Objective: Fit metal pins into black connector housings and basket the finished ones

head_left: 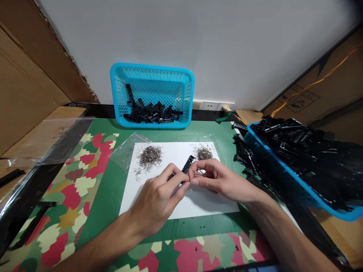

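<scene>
- Two hands work close together above the white sheet (pixel 177 151); I set my clock there, with 12 toward the wall (pixel 227 49).
- Left hand (pixel 159 196): I see its fingers clamped on the part (pixel 187 165), a slim black piece whose far end juts out between the hands.
- Right hand (pixel 217 175): thumb and forefinger tips lie close together at the part's near end. Whether they pinch anything, I cannot tell from here.
- Relation I judge most important: the part's long axis runs roughly from 7 to 1 o'clock. The left hand, gripping it, is nearer; the right fingertips sit just beside the near end, on its 4 o'clock side.
- At 1 o'clock, just past the part's far end, lies the right pile (pixel 204 153) of thin metal bits, nearer the right hand.
- At 10 o'clock, beyond the left knuckles, lies the bigger left pile (pixel 150 155); a clear bag (pixel 121 153) lies farther out on the green mat (pixel 104 181).
- At 11 o'clock stands a blue basket (pixel 153 126) holding black pieces.
- At 3 o'clock, a blue tub (pixel 295 177) is heaped with more, some lying beside it.
</scene>
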Motion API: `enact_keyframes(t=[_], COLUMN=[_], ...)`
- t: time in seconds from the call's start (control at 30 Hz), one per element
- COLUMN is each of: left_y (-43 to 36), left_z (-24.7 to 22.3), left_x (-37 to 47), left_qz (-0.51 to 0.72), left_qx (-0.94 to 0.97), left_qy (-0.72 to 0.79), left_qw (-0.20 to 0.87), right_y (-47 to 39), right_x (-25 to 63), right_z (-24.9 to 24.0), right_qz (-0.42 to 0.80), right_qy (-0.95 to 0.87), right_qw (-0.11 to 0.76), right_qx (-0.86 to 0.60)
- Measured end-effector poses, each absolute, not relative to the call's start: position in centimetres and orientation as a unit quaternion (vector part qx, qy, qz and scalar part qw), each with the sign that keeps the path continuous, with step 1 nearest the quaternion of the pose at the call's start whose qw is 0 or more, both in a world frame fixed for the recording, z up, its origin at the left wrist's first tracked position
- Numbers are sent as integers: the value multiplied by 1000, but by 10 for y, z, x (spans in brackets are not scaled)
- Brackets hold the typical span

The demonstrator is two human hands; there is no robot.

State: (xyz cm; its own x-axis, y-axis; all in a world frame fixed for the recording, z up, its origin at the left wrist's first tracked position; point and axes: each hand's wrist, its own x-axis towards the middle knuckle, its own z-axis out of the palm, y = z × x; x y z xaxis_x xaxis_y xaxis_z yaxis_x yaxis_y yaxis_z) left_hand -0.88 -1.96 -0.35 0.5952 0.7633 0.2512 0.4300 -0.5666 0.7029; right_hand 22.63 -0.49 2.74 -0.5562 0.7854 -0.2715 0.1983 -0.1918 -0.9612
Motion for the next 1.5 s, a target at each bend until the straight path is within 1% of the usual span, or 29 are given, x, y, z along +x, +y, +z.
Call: enact_keyframes(t=[0.07,0.23,0.3,0.37,0.43,0.5,0.63,0.73,0.87,1.07,1.17,1.27,1.33,1.4,1.5], left_y=[-20,-19,-20,-19,-18,-16,-12,-12,-13,-15,-14,-12,-9,-6,-4], left_z=[-3,-3,-1,1,3,4,6,7,8,6,3,-1,-3,-3,-2], left_x=[-9,-8,-8,-8,-8,-8,-8,-9,-9,-7,-7,-8,-9,-11,-12], left_qz=[275,238,226,229,246,277,336,342,329,313,311,303,299,292,277], left_qx=[841,870,861,830,787,741,664,635,622,613,609,616,615,613,622], left_qy=[360,361,372,394,415,427,414,399,389,389,394,405,402,389,377], left_qw=[296,236,264,322,384,437,524,566,594,612,614,604,609,623,628], right_y=[-6,-6,-6,-7,-10,-14,-23,-26,-27,-32,-33,-28,-21,-13,-6], right_x=[225,222,220,217,214,210,204,203,207,212,207,205,209,215,222], right_z=[27,25,24,23,22,22,20,13,3,-1,5,13,17,20,20], right_qz=[656,659,655,639,590,503,314,220,138,48,76,206,308,381,425], right_qy=[-590,-590,-593,-600,-621,-669,-786,-819,-835,-872,-851,-743,-658,-599,-554], right_qw=[222,206,209,223,256,294,344,364,358,297,315,348,342,321,302], right_qx=[-414,-418,-420,-427,-448,-462,-406,-385,-396,-386,-413,-533,-597,-626,-649])
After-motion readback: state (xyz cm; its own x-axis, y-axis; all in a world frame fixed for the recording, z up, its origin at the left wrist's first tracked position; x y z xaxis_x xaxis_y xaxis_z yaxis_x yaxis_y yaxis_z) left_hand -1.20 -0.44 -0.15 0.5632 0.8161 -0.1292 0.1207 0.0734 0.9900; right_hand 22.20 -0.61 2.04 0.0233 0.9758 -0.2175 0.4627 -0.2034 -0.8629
